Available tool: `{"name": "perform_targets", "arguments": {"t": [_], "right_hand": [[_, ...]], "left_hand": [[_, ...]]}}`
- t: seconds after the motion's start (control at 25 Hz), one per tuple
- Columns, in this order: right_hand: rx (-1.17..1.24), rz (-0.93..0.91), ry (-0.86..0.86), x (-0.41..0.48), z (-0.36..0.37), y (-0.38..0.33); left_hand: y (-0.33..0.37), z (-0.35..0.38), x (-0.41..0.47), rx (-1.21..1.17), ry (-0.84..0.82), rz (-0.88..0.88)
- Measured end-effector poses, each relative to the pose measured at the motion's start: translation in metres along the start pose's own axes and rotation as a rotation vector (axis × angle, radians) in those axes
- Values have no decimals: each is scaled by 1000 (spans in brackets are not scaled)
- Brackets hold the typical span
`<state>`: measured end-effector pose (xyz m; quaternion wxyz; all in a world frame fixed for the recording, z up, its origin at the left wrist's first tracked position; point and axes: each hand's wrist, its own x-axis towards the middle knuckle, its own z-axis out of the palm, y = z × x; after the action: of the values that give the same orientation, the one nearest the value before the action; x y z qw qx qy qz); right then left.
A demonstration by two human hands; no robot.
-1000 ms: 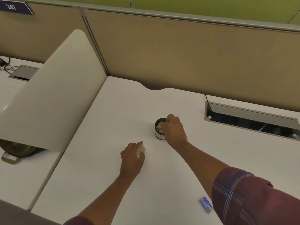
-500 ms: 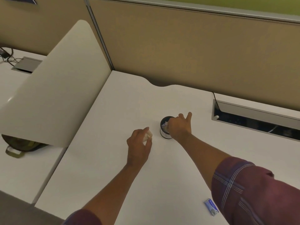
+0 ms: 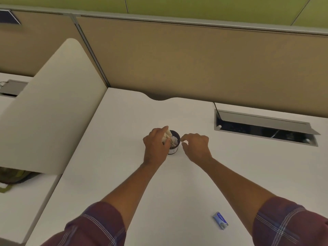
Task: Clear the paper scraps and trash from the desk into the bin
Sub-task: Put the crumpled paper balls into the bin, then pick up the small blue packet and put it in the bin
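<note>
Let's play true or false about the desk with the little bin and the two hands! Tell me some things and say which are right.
1. The left hand holds a paper scrap over the little bin. True.
2. The bin has nothing in it. False: crumpled white paper shows inside.
3. The right hand is gripping the bin. False: it hangs beside the bin with its fingers loose and nothing in them.
4. A small blue item lies on the desk near the right sleeve. True.
5. The blue item is already in the bin. False: it lies on the desk, far from the bin.
</note>
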<state>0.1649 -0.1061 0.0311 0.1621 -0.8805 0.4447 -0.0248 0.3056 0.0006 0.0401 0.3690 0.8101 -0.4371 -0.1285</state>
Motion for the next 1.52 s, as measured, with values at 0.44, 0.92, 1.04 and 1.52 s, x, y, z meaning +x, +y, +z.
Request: {"name": "perform_targets", "arguments": {"t": [0.44, 0.92, 1.04, 1.52], "right_hand": [[16, 227, -20, -113, 8, 114], [6, 245, -170, -159, 27, 138], [27, 231, -197, -165, 27, 140], [95, 295, -374, -213, 27, 136]], "left_hand": [[-4, 27, 15, 423, -282, 28], [-17, 39, 1, 820, -461, 98], [-15, 37, 1, 743, -479, 105], [-42, 12, -79, 523, -350, -8]]}}
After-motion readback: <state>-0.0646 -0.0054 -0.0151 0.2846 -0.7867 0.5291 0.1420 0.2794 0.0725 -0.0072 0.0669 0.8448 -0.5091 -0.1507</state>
